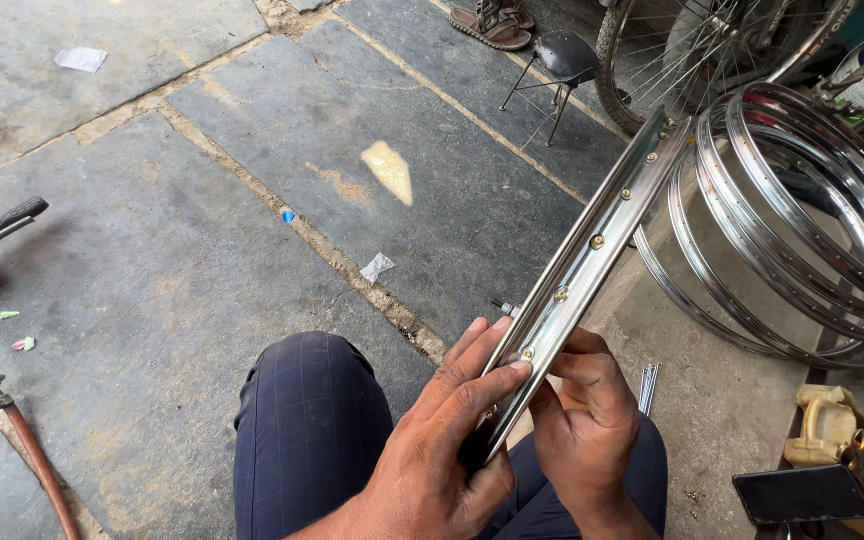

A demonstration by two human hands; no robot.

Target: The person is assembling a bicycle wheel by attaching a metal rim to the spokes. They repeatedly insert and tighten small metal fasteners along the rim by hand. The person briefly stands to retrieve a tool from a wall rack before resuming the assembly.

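- Head view: a shiny chromed steel bicycle wheel rim [592, 240] with brass spoke nipples is held edge-on over the lap, running from 6 o'clock up toward 1 o'clock, so that its inner channel faces the eyes.
- The left hand [442, 440] is wrapped around the rim's near end, fingers laid across the channel to steady it.
- The right hand [587, 415] is closed on the opposite edge, apparently pinching at a nipple.
- A stack of bare chromed rims [802, 220] is leaned at 2 o'clock, within reach.
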